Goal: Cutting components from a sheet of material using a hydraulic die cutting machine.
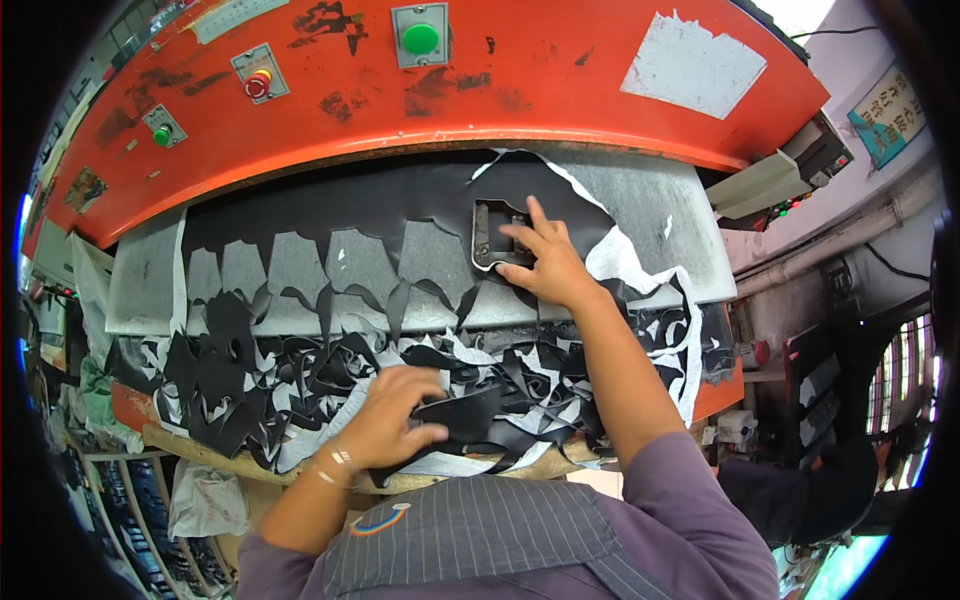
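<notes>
A metal cutting die [482,235] with a cross-piece inside its frame sits on black sheet material [340,195] on the grey cutting board. My right hand [550,262] grips the die at its right side, thumb at the near corner and index finger stretched outward. A row of die-shaped gaps runs along the sheet's near edge, left of the die. My left hand [390,415], slightly blurred, is over the heap of scraps with thumb and fingers apart. Beside its fingertips lies a smooth black cut piece [462,415]; whether they touch it is unclear.
Black and white offcuts [300,385] are heaped along the board's near side. An orange-red press beam [300,110] with a green button [420,39] and a red knob [258,83] spans the far side. The grey cutting board [665,205] shows at the right.
</notes>
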The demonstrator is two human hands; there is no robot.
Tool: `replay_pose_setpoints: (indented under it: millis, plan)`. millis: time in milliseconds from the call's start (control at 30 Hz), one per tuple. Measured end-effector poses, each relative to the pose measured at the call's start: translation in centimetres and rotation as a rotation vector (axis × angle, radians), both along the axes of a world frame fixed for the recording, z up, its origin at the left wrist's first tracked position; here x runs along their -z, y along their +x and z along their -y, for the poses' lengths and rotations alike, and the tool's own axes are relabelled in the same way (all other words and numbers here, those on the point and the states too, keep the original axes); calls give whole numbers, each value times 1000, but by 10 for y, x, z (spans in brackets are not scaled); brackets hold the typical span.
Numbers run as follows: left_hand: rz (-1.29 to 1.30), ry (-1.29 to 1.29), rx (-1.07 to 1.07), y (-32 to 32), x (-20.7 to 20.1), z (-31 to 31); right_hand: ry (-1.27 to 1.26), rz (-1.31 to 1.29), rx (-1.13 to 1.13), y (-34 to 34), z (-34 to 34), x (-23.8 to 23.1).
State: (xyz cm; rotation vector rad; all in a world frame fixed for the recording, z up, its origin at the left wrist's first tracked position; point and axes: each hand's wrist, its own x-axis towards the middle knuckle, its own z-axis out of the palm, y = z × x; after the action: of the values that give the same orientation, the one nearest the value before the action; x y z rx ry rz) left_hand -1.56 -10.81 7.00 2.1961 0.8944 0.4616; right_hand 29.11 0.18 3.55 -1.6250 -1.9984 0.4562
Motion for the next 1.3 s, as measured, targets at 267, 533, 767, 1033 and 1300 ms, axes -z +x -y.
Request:
replay_pose_setpoints:
  millis: [267, 533, 767, 1033, 1300]
  plan:
    - [62, 34, -264, 52, 3, -71, 79, 71, 39, 17, 50, 19]
    - [-42, 51, -259, 84, 48, -90, 210, 119, 94, 8, 45, 17]
    - [-89, 88, -181, 75, 43, -96, 274, 135, 55, 14, 42, 24]
    - [43, 41, -269, 42, 45, -98, 117, 292, 152, -2, 59, 7]
    - [676, 517, -1167, -188, -38, -146, 303, -251, 126, -58, 84, -93]
